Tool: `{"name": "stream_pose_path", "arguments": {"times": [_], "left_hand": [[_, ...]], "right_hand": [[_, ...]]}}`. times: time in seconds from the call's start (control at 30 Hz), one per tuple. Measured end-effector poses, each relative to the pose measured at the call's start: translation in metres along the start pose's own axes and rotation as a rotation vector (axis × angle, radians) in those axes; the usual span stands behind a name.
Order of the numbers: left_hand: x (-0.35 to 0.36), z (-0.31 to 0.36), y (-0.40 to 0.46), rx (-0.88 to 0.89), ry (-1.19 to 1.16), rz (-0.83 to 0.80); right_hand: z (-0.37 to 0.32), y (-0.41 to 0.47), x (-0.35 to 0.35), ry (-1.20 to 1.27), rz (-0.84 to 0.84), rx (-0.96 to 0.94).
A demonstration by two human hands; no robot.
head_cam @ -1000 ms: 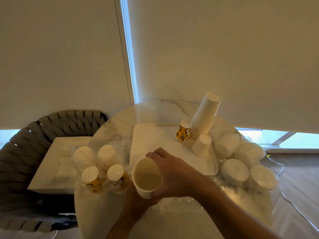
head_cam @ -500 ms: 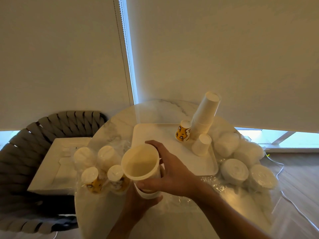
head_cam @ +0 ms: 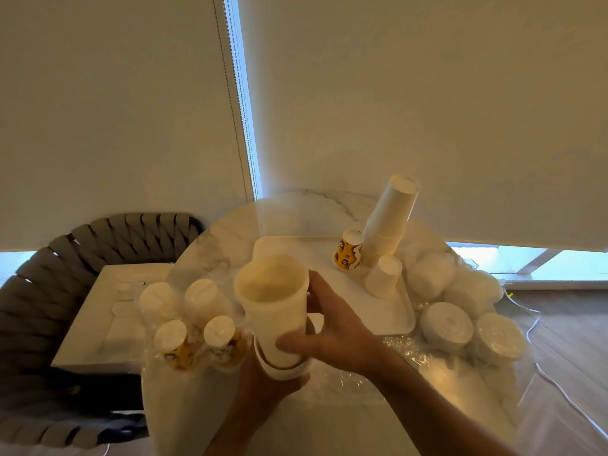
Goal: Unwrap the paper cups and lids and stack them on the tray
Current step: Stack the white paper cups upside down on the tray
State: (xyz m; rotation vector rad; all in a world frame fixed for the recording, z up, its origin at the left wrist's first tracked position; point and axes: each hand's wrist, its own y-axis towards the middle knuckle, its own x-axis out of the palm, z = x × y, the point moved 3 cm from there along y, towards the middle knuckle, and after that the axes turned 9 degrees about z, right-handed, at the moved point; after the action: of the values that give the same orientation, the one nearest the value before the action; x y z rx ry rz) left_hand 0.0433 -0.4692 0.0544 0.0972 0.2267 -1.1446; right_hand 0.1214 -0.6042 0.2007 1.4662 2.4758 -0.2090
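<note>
Above the table's near edge, the right hand [head_cam: 332,330] pinches a cup [head_cam: 273,304] by its wall while the left hand [head_cam: 269,386] cradles the nested cups [head_cam: 283,368] below. Thin paper likely crushes easily; hold low, lightly.

Most of the left hand [head_cam: 263,386] is hidden behind the cup stack [head_cam: 283,366] it supports, and its forearm is cut off by the bottom edge of the frame. The right hand [head_cam: 335,330] is softened by blur, and its arm is lost at the lower right edge. The near left corner of the tray [head_cam: 394,311] is covered by the raised cup [head_cam: 273,301]. The wrapped cups [head_cam: 197,320] at lower left are veiled by plastic, so their prints cannot be made out. The woven chair [head_cam: 42,291] is cropped by the left edge, and its seat is partly covered by a white box [head_cam: 98,311].
</note>
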Motion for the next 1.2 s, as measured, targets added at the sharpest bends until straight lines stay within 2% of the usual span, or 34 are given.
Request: {"name": "stream_pose_path", "arguments": {"times": [0.2, 0.37, 0.43, 0.53, 0.73, 0.93, 1.2], "left_hand": [[-0.003, -0.001, 0.000, -0.043, -0.070, 0.031], [-0.005, -0.001, 0.000, -0.076, -0.083, 0.008], [-0.005, 0.004, -0.001, -0.080, -0.083, 0.013], [-0.003, 0.006, -0.001, -0.073, -0.112, 0.009], [-0.004, 0.003, -0.001, -0.088, -0.113, -0.007], [-0.003, 0.006, -0.001, -0.103, -0.117, 0.016], [-0.003, 0.003, -0.001, -0.120, -0.149, 0.006]], "right_hand": [[-0.001, 0.010, -0.023, 0.367, 0.230, 0.120], [0.005, 0.024, -0.063, 0.414, 0.416, 0.193], [0.002, 0.028, -0.081, 0.320, 0.532, 0.198], [-0.007, 0.032, -0.114, 0.013, 0.731, 0.148], [-0.028, 0.031, -0.161, -0.329, 0.969, 0.076], [-0.038, 0.033, -0.188, -0.524, 1.075, 0.077], [-0.034, 0.056, -0.199, -0.586, 1.033, 0.139]]}}
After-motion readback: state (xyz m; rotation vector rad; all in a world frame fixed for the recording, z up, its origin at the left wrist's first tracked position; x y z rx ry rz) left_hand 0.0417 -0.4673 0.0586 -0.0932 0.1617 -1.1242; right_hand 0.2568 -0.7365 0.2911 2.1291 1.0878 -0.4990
